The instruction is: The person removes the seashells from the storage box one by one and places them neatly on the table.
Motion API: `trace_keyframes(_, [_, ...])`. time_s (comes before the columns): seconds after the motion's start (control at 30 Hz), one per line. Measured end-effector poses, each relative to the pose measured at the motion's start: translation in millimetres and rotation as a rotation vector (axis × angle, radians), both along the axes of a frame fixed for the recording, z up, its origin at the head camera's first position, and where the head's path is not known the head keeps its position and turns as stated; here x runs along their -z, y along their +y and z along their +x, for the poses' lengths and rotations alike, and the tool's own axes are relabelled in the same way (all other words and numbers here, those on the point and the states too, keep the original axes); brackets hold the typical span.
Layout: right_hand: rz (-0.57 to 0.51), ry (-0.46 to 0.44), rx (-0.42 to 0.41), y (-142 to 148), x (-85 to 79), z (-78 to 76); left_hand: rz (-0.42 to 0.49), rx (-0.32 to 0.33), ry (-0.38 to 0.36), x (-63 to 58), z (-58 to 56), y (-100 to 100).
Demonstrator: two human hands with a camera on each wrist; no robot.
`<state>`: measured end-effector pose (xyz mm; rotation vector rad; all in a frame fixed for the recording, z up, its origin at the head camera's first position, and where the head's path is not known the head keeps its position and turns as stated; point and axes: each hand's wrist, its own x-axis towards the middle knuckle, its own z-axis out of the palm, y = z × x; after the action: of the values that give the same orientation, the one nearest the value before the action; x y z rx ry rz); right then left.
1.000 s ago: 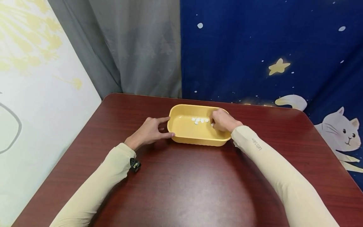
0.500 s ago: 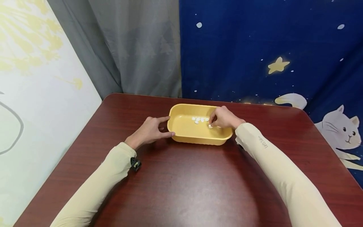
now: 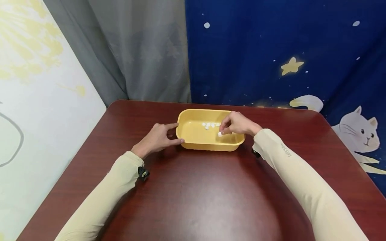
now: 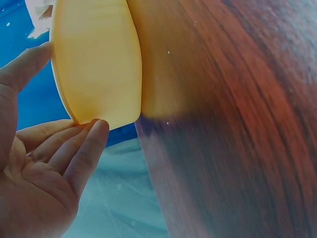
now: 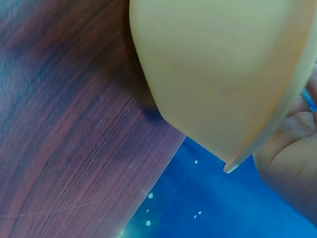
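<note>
A shallow yellow plastic tub (image 3: 199, 146) with rounded corners stands near the back of the table. My left hand (image 3: 158, 138) rests against its left end, with thumb and index finger spread and their tips at the rim. In the left wrist view, nearly straight fingers (image 4: 81, 156) touch the tub's end wall. Over the right part of the tub, my right hand (image 3: 238, 124) pinches a small white rounded piece (image 3: 219, 134) between thumb and fingertips. Several similar white pieces (image 3: 208, 125) lie together on the tub floor, left of that hand. In the right wrist view, the tub wall hides the fingertips.
The dark red-brown table (image 3: 187, 190) extends in front of the tub and to both sides. Behind it hang a grey curtain (image 3: 150, 50) and a blue star-patterned curtain (image 3: 241, 50). A white wall (image 3: 45, 134) runs along the left.
My right hand has risen slightly and turned, bringing the pinched white piece into view, then shifted a little left. The left hand stays at the tub's end. The head view has shifted slightly.
</note>
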<state>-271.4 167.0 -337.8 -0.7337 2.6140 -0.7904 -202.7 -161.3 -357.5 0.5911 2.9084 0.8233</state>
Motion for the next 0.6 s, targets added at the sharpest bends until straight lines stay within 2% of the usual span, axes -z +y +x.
trace_keyframes(0.3, [-0.004, 0.022, -0.018, 1, -2.3, 16.3, -0.042, -0.005, -0.019, 2.8, 4.3, 2])
trace_keyframes(0.43, [-0.046, 0.051, -0.034, -3, -7.1, 22.5, -0.045, 0.001, 0.007, -0.6, 2.9, 2])
trace_keyframes(0.6, [-0.077, 0.069, -0.082, -9, -12.7, 27.5, -0.044, -0.004, 0.001, -4.9, 0.6, 2])
